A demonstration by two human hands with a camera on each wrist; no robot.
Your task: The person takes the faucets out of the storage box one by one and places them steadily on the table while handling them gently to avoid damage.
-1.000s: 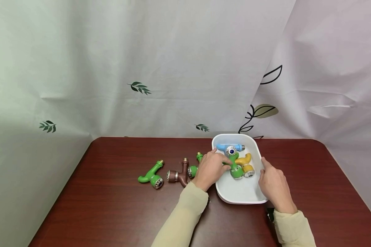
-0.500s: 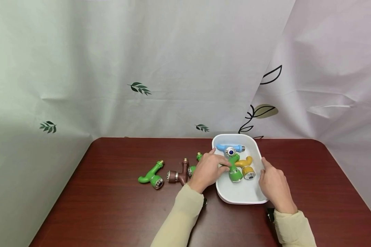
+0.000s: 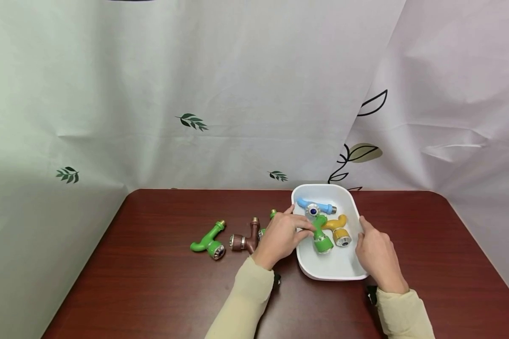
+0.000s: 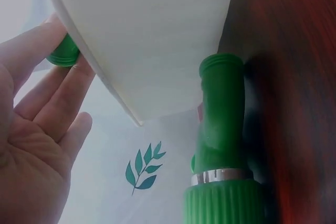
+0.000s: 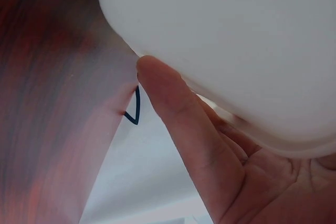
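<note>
My left hand (image 3: 283, 234) reaches over the left rim of a white plastic tub (image 3: 337, 272). Its thumb and fingers pinch a green faucet (image 3: 321, 239) inside; the left wrist view shows the green end (image 4: 65, 52) between the digits. Beside that faucet lies a yellow faucet (image 3: 341, 231), and behind it a blue faucet (image 3: 320, 207) with a silver knob. On the tub's right side my right hand (image 3: 379, 259) grips the rim, one digit extended along the outer wall in the right wrist view.
Left of the tub on the dark red table (image 3: 152, 282) are a green faucet (image 3: 209, 241), a brown faucet (image 3: 250, 238) and another green faucet (image 4: 223, 114), mostly hidden behind my left hand in the head view. A white patterned curtain (image 3: 237, 94) hangs behind.
My left hand has drawn slightly left and nearer, and the green faucet in the tub has shifted the same way. The blue faucet has turned a little. My right hand stays put.
</note>
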